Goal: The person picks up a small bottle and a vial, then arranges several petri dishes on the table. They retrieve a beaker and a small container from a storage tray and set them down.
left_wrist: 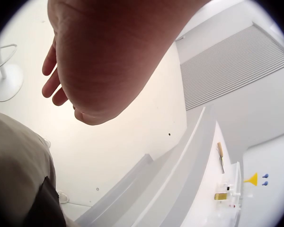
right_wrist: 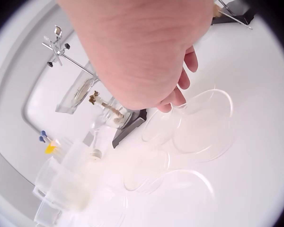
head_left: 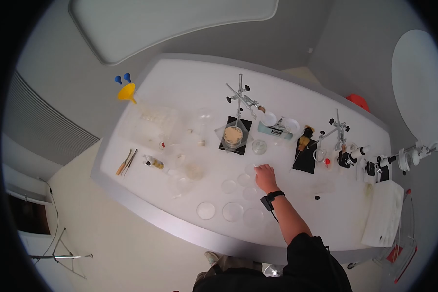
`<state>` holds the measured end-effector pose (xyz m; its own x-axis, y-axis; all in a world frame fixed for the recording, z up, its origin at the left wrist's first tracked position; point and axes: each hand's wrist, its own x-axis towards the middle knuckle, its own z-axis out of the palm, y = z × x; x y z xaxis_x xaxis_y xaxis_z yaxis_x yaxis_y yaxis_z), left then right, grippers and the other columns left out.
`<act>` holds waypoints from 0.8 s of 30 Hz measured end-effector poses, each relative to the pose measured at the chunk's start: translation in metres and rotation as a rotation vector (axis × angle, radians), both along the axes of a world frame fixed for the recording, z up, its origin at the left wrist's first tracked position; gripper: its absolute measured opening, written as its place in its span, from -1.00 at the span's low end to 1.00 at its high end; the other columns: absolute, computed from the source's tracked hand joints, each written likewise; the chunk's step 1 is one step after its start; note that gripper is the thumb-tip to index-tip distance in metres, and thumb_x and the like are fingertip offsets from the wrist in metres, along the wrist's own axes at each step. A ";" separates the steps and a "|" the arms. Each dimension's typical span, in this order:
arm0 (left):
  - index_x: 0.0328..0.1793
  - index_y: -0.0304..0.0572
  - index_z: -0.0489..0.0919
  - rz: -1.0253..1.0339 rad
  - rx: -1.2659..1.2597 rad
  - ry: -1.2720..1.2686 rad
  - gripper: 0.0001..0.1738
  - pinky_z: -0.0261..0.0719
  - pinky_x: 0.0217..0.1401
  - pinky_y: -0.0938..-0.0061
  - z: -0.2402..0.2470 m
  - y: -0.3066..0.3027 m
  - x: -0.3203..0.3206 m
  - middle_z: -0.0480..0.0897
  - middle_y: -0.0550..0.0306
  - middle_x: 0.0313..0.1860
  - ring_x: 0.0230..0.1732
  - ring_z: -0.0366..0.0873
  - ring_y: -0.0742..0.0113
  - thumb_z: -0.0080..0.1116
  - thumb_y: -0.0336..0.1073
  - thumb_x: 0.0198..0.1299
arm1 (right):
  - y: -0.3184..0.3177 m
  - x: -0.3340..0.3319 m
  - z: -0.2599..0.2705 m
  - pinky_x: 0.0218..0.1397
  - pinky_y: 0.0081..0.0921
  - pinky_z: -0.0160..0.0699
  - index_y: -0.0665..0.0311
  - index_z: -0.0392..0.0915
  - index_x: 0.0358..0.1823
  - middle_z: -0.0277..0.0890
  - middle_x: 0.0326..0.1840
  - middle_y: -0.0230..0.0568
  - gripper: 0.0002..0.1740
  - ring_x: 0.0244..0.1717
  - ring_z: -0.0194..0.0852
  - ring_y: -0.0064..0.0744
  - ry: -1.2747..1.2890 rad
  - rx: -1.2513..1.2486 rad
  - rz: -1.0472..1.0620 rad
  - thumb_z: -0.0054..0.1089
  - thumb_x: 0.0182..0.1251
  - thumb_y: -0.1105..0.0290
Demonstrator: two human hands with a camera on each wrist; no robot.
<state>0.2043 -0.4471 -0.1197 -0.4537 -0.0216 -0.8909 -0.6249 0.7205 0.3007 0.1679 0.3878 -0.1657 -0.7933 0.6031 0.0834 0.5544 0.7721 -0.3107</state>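
Observation:
My right hand (head_left: 266, 178) reaches over the white table, its fingers bent down at a small clear glass dish (head_left: 250, 169). In the right wrist view the thumb and fingertips of this hand (right_wrist: 142, 52) meet at the rim of a clear dish (right_wrist: 157, 128) and appear to pinch it. Several other clear round dishes lie around it, among them a larger one (head_left: 232, 211) near the front edge. The left hand (left_wrist: 99, 61) hangs beside the body in the left wrist view, fingers loose and holding nothing; the head view does not show it.
Behind the right hand stand a clamp stand (head_left: 240, 97), a glass vessel (head_left: 259, 147) and a pale green scale (head_left: 275, 130). Tools (head_left: 126, 163) and small bottles (head_left: 154, 162) lie at the left. Further stands and a white cloth (head_left: 383, 214) are at the right.

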 end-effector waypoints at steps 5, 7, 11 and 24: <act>0.49 -0.21 0.38 -0.055 -0.046 -0.017 -0.41 0.59 0.22 0.04 0.004 0.004 0.004 0.61 -0.09 0.22 0.17 0.56 0.06 -0.10 0.01 0.50 | 0.003 -0.015 -0.002 0.20 -0.15 0.42 0.17 0.70 -0.02 0.66 -0.07 -0.26 -0.69 0.15 0.49 -0.16 0.017 -0.014 0.025 0.22 0.18 0.51; 0.50 -0.23 0.37 -0.050 -0.038 -0.006 -0.41 0.59 0.23 0.03 0.007 0.008 0.008 0.61 -0.10 0.23 0.18 0.56 0.05 -0.13 -0.02 0.51 | 0.003 -0.017 -0.002 0.20 -0.15 0.42 0.17 0.70 -0.02 0.66 -0.08 -0.26 -0.69 0.14 0.49 -0.16 0.020 -0.021 0.034 0.23 0.18 0.51; 0.49 -0.28 0.37 -0.045 -0.092 -0.018 -0.43 0.59 0.22 0.06 0.015 0.018 0.007 0.61 -0.15 0.23 0.18 0.58 0.04 -0.16 -0.09 0.51 | 0.000 -0.010 0.007 0.21 -0.16 0.41 0.15 0.71 -0.05 0.67 -0.09 -0.26 -0.69 0.15 0.48 -0.15 0.058 -0.042 -0.058 0.24 0.15 0.52; 0.49 -0.23 0.38 -0.062 -0.002 0.016 -0.43 0.63 0.06 0.15 -0.008 -0.003 -0.010 0.63 -0.08 0.18 0.08 0.62 0.11 -0.06 -0.04 0.51 | 0.000 0.031 0.007 0.40 -0.10 0.31 0.15 0.68 -0.01 0.68 0.06 -0.27 -0.64 0.38 0.37 -0.06 0.110 0.026 -0.066 0.23 0.14 0.58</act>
